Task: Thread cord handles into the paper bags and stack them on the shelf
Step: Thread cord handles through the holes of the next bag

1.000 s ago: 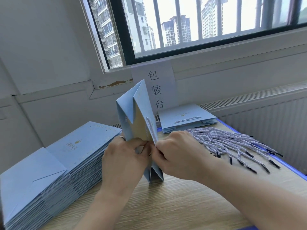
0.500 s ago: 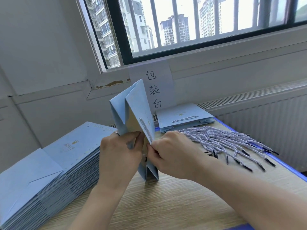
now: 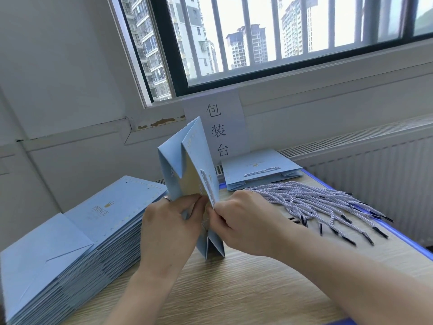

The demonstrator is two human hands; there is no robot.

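Item under work: a folded light-blue paper bag [image 3: 194,165] stands on end on the pale wood-grain tabletop [image 3: 234,289], near its middle. The gussets are partly spread and the top leans slightly left. A twisted white-and-blue cord [image 3: 205,184] lies against the bag's right-facing panel and runs down towards the fingers.

Left hand [image 3: 168,221]: grasping the bag, with the thumb and curled fingers closed on the lower part of the near panel. A thin ring [image 3: 166,199] shows on one finger.

Right hand [image 3: 246,224]: fingertips pinched at the bag's edge, directly opposite the left thumb and touching it or nearly so. The pinch is on the bag panel. Whether the cord end is also held between the fingertips cannot be told.

Left of the hands: a tall stack of flat light-blue paper bags [image 3: 70,242], fanned slightly, with the top one printed with a gold crown mark.

Right of the hands: a loose bundle of black-tipped twisted cords [image 3: 316,202] spread across the tabletop, reaching its blue edge.

Behind the bundle, against the wall: a flat blue bag with a cord handle fitted [image 3: 260,170], lying on at least one more bag.

Background: a white paper sign with black characters [image 3: 218,127] fixed below a barred window [image 3: 281,31], and a white ribbed radiator [image 3: 375,165] along the wall to the right.
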